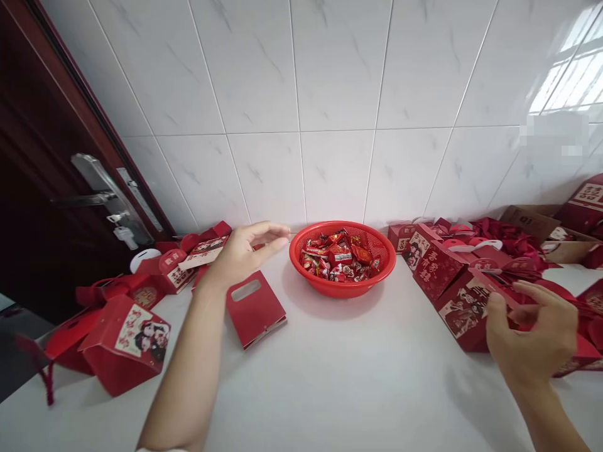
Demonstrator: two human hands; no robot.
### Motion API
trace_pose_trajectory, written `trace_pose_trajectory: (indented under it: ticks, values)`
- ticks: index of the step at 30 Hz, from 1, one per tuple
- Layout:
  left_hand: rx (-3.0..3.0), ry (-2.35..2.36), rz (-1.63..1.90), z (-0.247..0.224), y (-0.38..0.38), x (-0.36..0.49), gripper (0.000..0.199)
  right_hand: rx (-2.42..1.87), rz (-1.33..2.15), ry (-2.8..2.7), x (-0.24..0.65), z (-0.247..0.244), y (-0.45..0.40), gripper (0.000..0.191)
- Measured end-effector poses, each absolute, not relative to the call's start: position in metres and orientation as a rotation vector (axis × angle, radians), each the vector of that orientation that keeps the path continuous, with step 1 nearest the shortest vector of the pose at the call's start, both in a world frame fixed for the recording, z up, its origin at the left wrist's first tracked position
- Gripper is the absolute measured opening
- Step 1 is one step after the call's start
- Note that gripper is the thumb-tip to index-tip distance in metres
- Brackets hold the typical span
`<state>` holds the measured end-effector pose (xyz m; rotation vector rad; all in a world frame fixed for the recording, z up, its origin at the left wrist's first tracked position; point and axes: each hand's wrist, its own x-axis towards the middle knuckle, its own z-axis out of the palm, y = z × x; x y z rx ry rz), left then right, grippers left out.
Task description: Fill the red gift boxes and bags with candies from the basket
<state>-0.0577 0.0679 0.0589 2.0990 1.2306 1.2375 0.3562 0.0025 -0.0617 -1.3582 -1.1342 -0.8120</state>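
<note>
My left hand (247, 254) is raised over the table left of the basket, its fingers loosely curved with a gap to the thumb and nothing in them. Below it lies a flattened red gift box (257, 307) with an oval cut-out. A red plastic basket (342, 290) of wrapped candies (340, 254) stands against the wall. On the right, my right hand (537, 326) is at a red candy box (464, 311) with a printed picture. Its thumb and fingers are apart, and it partly hides the boxes behind; whether it touches one I cannot tell.
Several folded red boxes (127, 345) stand along the left side, by a dark door with a metal handle (101, 194). More red boxes (433, 260), dark red ribbons (504, 235) and an open cardboard carton (532, 220) crowd the right. A tiled wall (330, 176) bounds the white table (339, 389).
</note>
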Motion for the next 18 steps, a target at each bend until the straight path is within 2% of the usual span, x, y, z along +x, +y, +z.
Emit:
trace_pose_trajectory:
  ticks: [4,6,8,14,18]
  values:
    - [2.279,1.685,0.297,0.046,0.050,-0.067,0.016,-1.134,-0.639,-1.406,0.315,-0.053,0.019,0.012]
    - [2.299,1.793,-0.016,0.027,0.044,-0.057,0.011,-1.053,-0.484,-1.624,0.286,-0.048,0.028,0.009]
    - [2.345,1.804,-0.168,0.007,0.043,-0.046,0.008,-0.988,-0.363,-1.814,0.258,-0.043,0.035,0.008]
    - [2.368,1.813,-0.351,-0.026,0.060,-0.036,0.043,-0.832,-0.102,-2.030,0.199,-0.032,0.044,0.015]
    - [2.391,1.791,-0.476,-0.032,0.065,-0.032,0.038,-0.838,0.022,-2.049,0.179,-0.030,0.044,0.016]
